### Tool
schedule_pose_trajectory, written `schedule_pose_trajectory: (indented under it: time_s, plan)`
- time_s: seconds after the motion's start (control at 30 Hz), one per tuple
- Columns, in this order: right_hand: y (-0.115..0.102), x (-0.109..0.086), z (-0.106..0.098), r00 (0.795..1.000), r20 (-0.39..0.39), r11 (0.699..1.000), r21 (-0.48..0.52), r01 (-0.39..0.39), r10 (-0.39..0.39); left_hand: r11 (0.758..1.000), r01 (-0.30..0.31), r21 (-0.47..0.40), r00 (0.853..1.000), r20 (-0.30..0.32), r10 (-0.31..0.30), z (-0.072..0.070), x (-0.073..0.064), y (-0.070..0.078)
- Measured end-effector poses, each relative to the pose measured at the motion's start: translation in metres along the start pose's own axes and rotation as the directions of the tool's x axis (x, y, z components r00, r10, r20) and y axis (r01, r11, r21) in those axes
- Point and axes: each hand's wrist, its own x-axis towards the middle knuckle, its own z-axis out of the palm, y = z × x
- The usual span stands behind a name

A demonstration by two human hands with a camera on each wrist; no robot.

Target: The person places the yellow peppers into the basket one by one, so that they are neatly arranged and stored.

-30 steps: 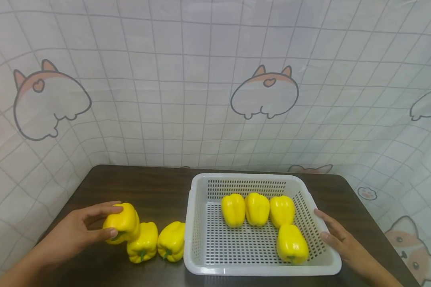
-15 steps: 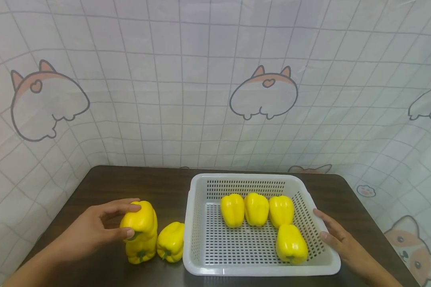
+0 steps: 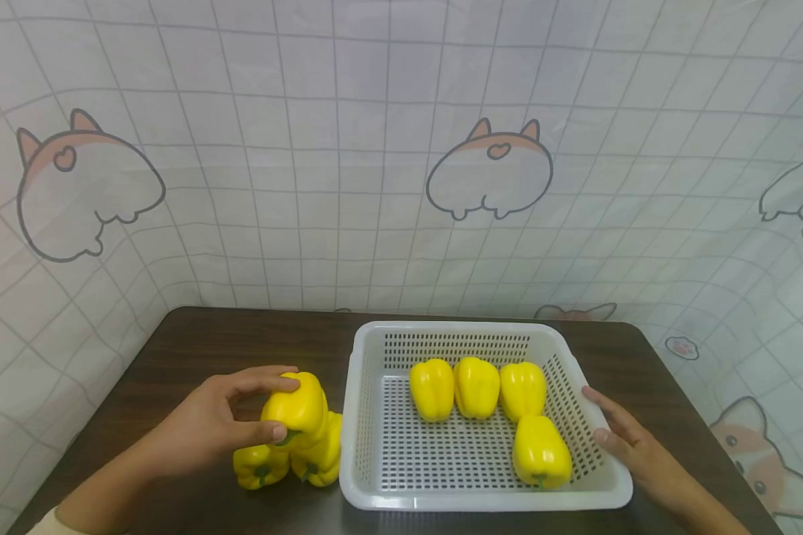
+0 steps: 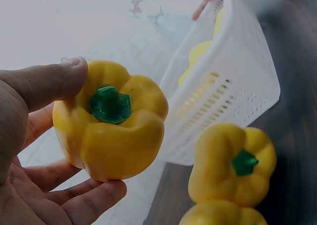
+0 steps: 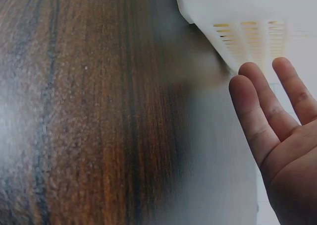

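the left hand (image 3: pixel 207 420) pinches a yellow pepper (image 3: pixel 301 405) left of the white basket (image 3: pixel 482 501); swung rightward too low, it could bump the two loose peppers (image 3: pixel 261 468) on the desk (image 3: pixel 274 338) or catch the basket's left wall (image 3: pixel 353 423). four peppers (image 3: pixel 477 388) sit inside, and the right hand (image 3: pixel 649 464), fingers extended, is at the opposite side.

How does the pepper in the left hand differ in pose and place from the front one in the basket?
The held pepper is lifted above the table in the left hand; the front basket pepper lies on the basket's floor, with no hand on it.
The held pepper is outside the basket, left of it; the front basket pepper is inside, towards the right.
Both are yellow with green stems.
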Motion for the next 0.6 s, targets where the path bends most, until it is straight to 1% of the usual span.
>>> schedule_pose_trajectory:
  time_s: [0.07,0.23,0.6]
  plan:
    - [-0.001,0.0,0.0,1.0,0.004,1.0,-0.002,0.001,-0.001,1.0,-0.013,-0.013,1.0,0.009,0.013,0.003,0.003,0.001]
    - [-0.001,-0.001,-0.002,0.999,0.035,1.0,0.013,0.011,-0.011,0.995,-0.023,-0.098,0.998,0.05,0.028,0.01,0.009,0.004]
    - [-0.002,-0.002,-0.002,1.0,0.029,1.0,0.017,-0.003,0.003,0.986,-0.056,-0.158,0.993,0.094,0.071,0.025,0.02,0.016]
